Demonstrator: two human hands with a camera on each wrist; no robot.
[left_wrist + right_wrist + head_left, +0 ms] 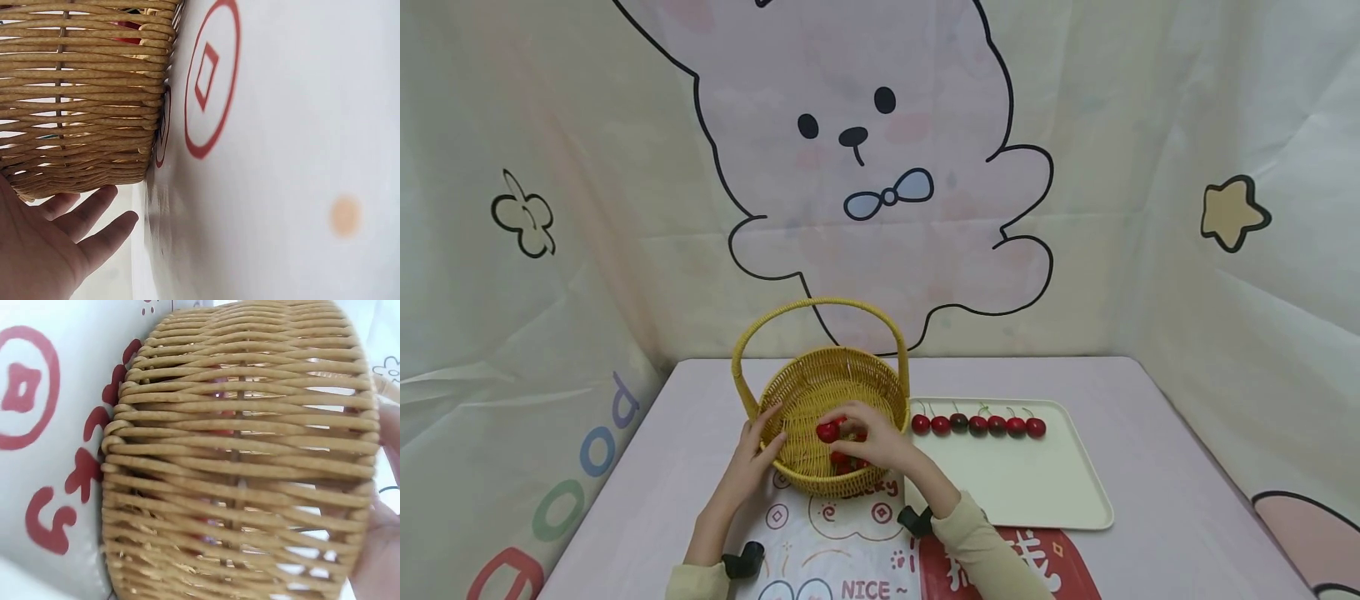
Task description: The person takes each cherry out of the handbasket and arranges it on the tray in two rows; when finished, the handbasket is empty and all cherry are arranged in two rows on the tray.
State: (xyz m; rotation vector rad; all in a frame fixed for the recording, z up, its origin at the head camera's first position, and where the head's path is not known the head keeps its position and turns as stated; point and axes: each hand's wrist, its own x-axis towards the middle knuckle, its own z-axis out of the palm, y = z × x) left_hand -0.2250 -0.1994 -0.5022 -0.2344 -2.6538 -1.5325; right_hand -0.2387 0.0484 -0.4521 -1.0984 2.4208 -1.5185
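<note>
A yellow woven basket [820, 483] with a tall arched handle stands in front of me. My left hand [747, 460] holds its left rim, with thumb and a finger over the edge; in the left wrist view the other fingers [90, 209] spread along the outside of the weave. Inside the basket, my right hand [876, 433] pinches a red cherry [827, 432] between thumb and fingers. Several more cherries [841, 459] lie on the basket's floor below that hand, partly hidden by it. The right wrist view shows mostly the basket's outer wall [250, 450].
To the right of the basket lies a cream tray [1022, 492] with several stemmed cherries [977, 426] in a row along its far side. A printed mat [850, 558] lies under the basket on the pale table [655, 467]. A patterned cloth backdrop [1097, 275] surrounds the table.
</note>
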